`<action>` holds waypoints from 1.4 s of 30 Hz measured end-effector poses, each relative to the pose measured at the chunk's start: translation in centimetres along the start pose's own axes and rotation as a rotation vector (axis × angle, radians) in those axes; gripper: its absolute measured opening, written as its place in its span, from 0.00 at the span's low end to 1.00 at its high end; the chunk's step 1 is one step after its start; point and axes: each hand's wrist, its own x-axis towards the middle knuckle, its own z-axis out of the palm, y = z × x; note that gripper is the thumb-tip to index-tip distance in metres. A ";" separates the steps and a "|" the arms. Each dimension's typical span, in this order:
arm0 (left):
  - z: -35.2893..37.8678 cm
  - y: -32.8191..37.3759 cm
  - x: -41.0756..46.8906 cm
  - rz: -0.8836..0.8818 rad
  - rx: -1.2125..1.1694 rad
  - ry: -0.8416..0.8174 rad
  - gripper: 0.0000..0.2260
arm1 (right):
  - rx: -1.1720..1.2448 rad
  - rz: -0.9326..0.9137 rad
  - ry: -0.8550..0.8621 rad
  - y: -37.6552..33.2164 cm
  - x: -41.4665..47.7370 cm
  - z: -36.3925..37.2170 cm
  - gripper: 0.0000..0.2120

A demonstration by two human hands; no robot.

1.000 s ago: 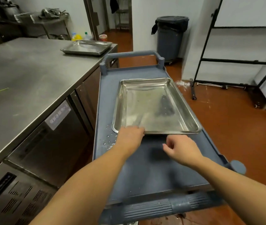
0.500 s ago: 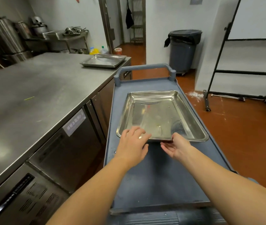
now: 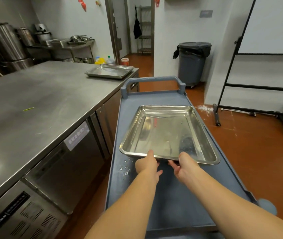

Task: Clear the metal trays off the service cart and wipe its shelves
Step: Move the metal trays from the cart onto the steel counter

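Note:
A shiny metal tray is over the top shelf of the blue service cart, its near edge raised off the shelf. My left hand grips the tray's near rim, thumb on top and fingers underneath. My right hand grips the same rim just to the right, in the same way. A second metal tray lies on the far corner of the steel counter. Water drops sit on the cart shelf left of my left hand.
The steel counter with under-counter fridge doors runs along the cart's left side. A grey bin stands beyond the cart handle. A black wheeled rack stands at the right on the brown floor. Large pots stand at the back left.
Both hands have gone from resting at the tray's near edge to gripping its rim, and the near edge has come up off the shelf. The camera has tilted upward.

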 end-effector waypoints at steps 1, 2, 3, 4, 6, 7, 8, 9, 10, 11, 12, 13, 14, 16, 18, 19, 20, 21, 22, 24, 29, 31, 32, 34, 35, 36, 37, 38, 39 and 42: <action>0.2 0.0 -0.1 0.007 -0.021 -0.004 0.13 | 0.035 -0.010 -0.004 -0.3 -0.3 0.0 0.15; 0.4 0.0 -0.1 0.003 -0.043 -0.019 0.12 | 0.063 -0.023 -0.002 -0.6 -0.5 0.1 0.15; 0.7 0.1 -0.2 -0.005 -0.058 -0.031 0.12 | 0.089 -0.038 0.018 -0.9 -0.5 0.0 0.15; 1.0 0.2 -0.4 -0.011 -0.070 -0.038 0.12 | 0.103 -0.052 0.039 -1.1 -0.6 -0.2 0.15; 1.9 0.4 -0.7 -0.019 -0.098 -0.045 0.09 | 0.118 -0.068 0.072 -1.7 -0.7 -0.8 0.17; 2.4 0.3 -0.9 -0.019 -0.108 -0.050 0.07 | 0.121 -0.083 0.086 -2.0 -0.9 -1.2 0.18; 3.0 0.2 -1.2 -0.019 -0.115 -0.056 0.06 | 0.128 -0.099 0.095 -2.5 -1.0 -1.7 0.18; 3.6 0.1 -1.6 -0.017 -0.112 -0.061 0.06 | 0.145 -0.110 0.106 -2.9 -1.0 -2.2 0.18; 4.2 -0.1 -2.0 -0.016 -0.106 -0.058 0.06 | 0.160 -0.119 0.112 -3.4 -0.9 -2.8 0.19; 4.9 -0.4 -2.3 -0.016 -0.100 -0.053 0.07 | 0.169 -0.126 0.120 -4.0 -0.7 -3.3 0.19; 5.8 -0.7 -2.6 -0.017 -0.090 -0.052 0.06 | 0.184 -0.132 0.127 -4.6 -0.5 -4.0 0.20; 6.7 -1.0 -2.9 -0.016 -0.081 -0.058 0.05 | 0.201 -0.141 0.129 -5.3 -0.3 -4.6 0.20; 7.9 -1.4 -3.3 -0.014 -0.069 -0.070 0.05 | 0.215 -0.155 0.132 -6.3 -0.2 -5.4 0.20; 10.5 -2.5 -3.8 -0.003 -0.046 -0.088 0.09 | 0.240 -0.174 0.140 -8.4 -0.1 -7.1 0.20; 13.4 -3.8 -4.3 0.007 -0.050 -0.093 0.12 | 0.250 -0.174 0.140 -10.8 0.1 -9.3 0.19; 15.0 -4.6 -4.7 0.007 -0.056 -0.098 0.12 | 0.237 -0.169 0.141 -12.0 0.3 -10.6 0.17; 16.7 -5.4 -5.1 0.006 -0.058 -0.108 0.13 | 0.220 -0.166 0.136 -13.3 0.6 -12.0 0.15; 18.5 -6.4 -5.5 0.010 -0.059 -0.116 0.14 | 0.203 -0.169 0.127 -14.6 0.9 -13.5 0.13; 20.5 -7.4 -6.1 0.016 -0.054 -0.117 0.15 | 0.185 -0.173 0.125 -16.1 1.4 -15.2 0.12; 24.6 -9.5 -7.5 0.024 -0.043 -0.096 0.15 | 0.135 -0.175 0.131 -19.2 2.2 -18.5 0.10; 34.4 -14.7 -11.6 0.018 -0.052 -0.084 0.16 | 0.104 -0.187 0.147 -27.1 3.2 -27.0 0.08; 37.5 -16.3 -12.7 0.013 -0.038 -0.088 0.15 | 0.121 -0.180 0.138 -29.5 3.6 -29.8 0.07; 38.9 -17.0 -13.2 0.014 -0.035 -0.084 0.15 | 0.131 -0.178 0.143 -30.6 4.0 -30.9 0.08; 41.3 -18.0 -13.9 0.016 -0.032 -0.075 0.14 | 0.162 -0.174 0.160 -32.2 4.8 -32.7 0.09; 42.4 -18.3 -14.2 0.018 -0.027 -0.077 0.14 | 0.178 -0.174 0.161 -33.0 5.2 -33.4 0.11; 43.4 -18.6 -14.5 0.023 -0.023 -0.078 0.13 | 0.190 -0.177 0.158 -33.8 5.6 -34.0 0.12; 44.3 -18.8 -14.6 0.027 -0.019 -0.079 0.13 | 0.198 -0.178 0.157 -34.6 5.9 -34.5 0.14; 45.3 -19.0 -14.6 0.032 -0.018 -0.080 0.13 | 0.202 -0.177 0.157 -35.4 6.3 -34.9 0.14; 46.2 -19.3 -14.6 0.034 -0.020 -0.083 0.12 | 0.205 -0.176 0.159 -36.2 6.7 -35.3 0.15; 48.8 -19.8 -14.2 0.027 -0.027 -0.086 0.13 | 0.212 -0.166 0.165 -38.4 8.2 -36.1 0.14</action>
